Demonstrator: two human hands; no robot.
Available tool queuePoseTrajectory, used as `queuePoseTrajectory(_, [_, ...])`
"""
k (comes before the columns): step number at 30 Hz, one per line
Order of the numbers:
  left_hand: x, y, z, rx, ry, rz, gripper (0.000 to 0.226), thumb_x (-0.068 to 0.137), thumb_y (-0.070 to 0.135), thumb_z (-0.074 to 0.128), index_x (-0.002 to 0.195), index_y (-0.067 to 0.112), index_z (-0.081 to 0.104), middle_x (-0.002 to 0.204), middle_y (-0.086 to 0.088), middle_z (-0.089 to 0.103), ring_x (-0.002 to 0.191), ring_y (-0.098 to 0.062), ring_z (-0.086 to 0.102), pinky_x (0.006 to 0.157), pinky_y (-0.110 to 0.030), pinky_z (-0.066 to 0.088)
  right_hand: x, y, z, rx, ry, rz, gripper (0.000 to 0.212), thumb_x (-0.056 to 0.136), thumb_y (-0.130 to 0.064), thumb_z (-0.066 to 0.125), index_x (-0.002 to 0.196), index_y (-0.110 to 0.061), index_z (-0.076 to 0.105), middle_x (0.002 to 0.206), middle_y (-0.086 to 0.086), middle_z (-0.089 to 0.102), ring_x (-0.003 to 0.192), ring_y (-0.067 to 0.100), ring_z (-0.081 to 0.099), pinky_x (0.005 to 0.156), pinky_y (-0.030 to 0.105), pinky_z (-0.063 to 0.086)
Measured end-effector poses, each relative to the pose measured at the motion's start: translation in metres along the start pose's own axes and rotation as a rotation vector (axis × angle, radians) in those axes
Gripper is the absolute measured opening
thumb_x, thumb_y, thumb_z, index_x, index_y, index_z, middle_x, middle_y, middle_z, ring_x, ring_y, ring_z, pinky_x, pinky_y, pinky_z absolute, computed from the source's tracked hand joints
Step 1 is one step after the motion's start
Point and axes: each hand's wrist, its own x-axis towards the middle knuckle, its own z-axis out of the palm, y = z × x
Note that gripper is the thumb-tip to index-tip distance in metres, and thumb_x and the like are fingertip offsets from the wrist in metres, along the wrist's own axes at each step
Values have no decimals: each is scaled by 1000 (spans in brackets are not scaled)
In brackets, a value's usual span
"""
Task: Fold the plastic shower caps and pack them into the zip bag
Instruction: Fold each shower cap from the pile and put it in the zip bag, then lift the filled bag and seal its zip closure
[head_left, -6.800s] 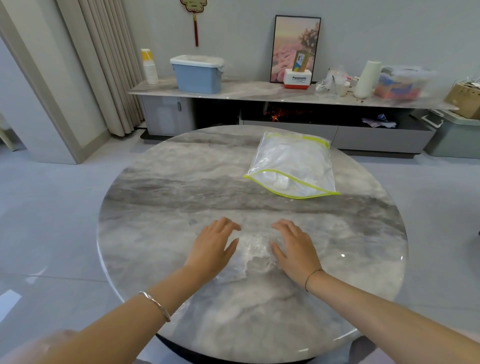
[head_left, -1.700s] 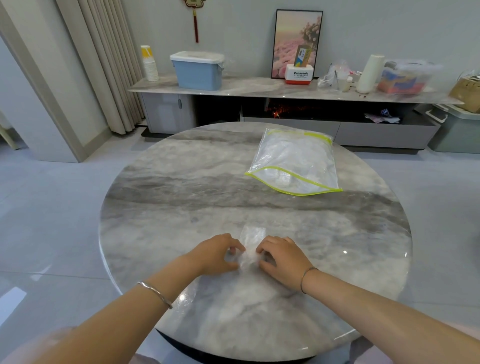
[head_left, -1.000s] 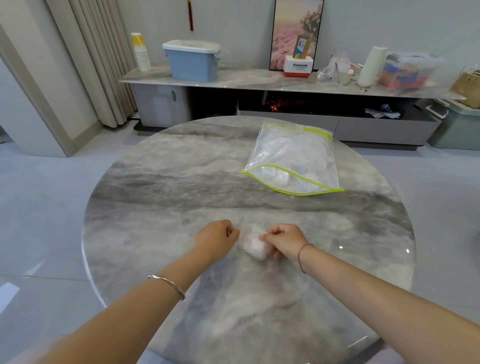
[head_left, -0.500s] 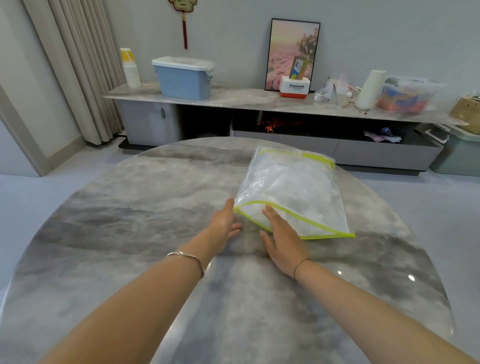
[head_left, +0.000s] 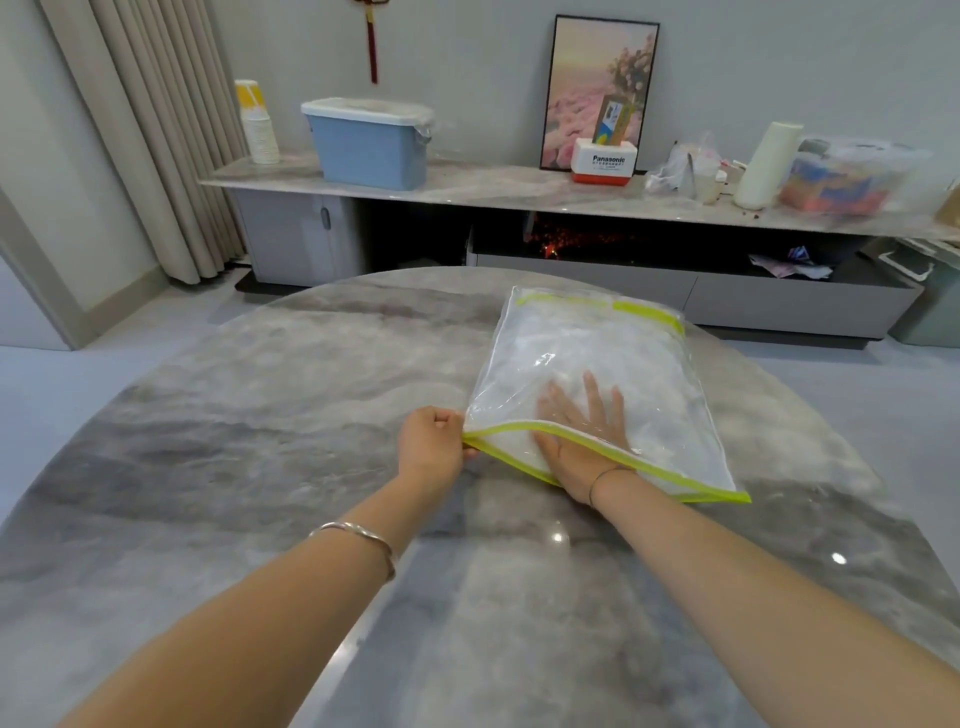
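- Zip bag (head_left: 623, 353): lies on marble table (head_left: 260, 415), long axis running away from the person, open mouth nearest.
- Left hand (head_left: 431, 452): fingers pinching the mouth's left corner.
- Right hand (head_left: 576, 431): inside the bag, fingers spread.

"Panasonic" in dark letters on the white-and-red box (head_left: 605, 168) on the sideboard (head_left: 467, 184)

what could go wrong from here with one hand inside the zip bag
1. The right hand lies flat inside the zip bag, so pulling it out may drag the shower caps back out or unfold them.
2. The left hand pinches only one corner of the mouth; the bag could slide on the smooth marble table, or the mouth could sag shut.
3. The bag looks puffy, so sealing may be hard.
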Motion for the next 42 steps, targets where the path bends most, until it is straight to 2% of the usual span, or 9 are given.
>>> queuePoseTrajectory(5, [-30,2,-28,-30,-33,-59,32,94,-1,42,68,1,60,60,-8,58,40,-5,59,45,-16,51,-30,-7,4,159,71,-220,100,64,-72,-31,150,-32,1,156,-15,-13,141,20,-24,106,35,-28])
queuePoseTrajectory(13, [-96,1,-85,2,-63,-109,23,96,0,42,89,-11,61,73,-15,60,44,-8,63,47,-17,53,-137,-17,-10,237,-25,-523,73,80,-66,-10,145,-33,-9,149,-20,-19,140,4,-17,114,25,-15])
queuePoseTrajectory(18, [-131,-5,-115,1,11,-168,20,97,4,44,103,-10,57,83,-21,62,44,-13,63,40,-18,49,-203,-2,-15,73,27,-609,57,99,-46,7,144,-23,32,150,-8,34,137,9,34,109,26,33])
queuePoseTrajectory(23, [-162,-2,-119,704,69,316,54,90,35,60,133,6,43,133,-12,48,120,-29,46,97,-32,35,-226,16,-19,-4,328,-776,32,91,-26,37,121,-20,48,123,-4,59,112,14,53,97,27,37])
queuePoseTrajectory(27, [-177,-11,-101,1074,-193,780,84,76,66,46,143,16,35,147,-3,38,134,-26,37,111,-32,21,-228,31,-24,99,469,-492,47,66,-26,68,107,-20,47,109,-1,57,90,19,63,82,26,38])
queuePoseTrajectory(32, [-187,-15,-70,1182,-469,1221,37,83,39,48,114,22,59,118,1,60,108,-19,53,97,-28,33,-226,42,-27,293,138,-89,56,79,-23,66,129,-21,41,135,-7,33,104,18,52,72,24,35])
queuePoseTrajectory(35, [-190,-32,-59,1326,-634,1133,49,94,48,28,122,24,61,123,6,62,106,-12,60,97,-24,40,-222,38,-27,405,77,-31,49,84,-15,57,130,-23,43,138,-11,38,101,17,55,71,25,38])
queuePoseTrajectory(39, [-186,-41,-47,1386,-652,924,94,76,69,-12,151,18,13,158,-1,15,145,-16,14,118,-28,1,-218,32,-23,427,65,-74,54,86,-7,52,137,-22,43,145,-11,38,119,15,50,91,22,39])
queuePoseTrajectory(42, [-177,-42,-37,1405,-664,848,102,71,78,-12,152,19,10,158,-2,14,145,-19,11,118,-31,-1,-216,30,-21,434,91,-80,55,86,-3,52,137,-21,44,144,-10,41,127,13,45,99,18,33])
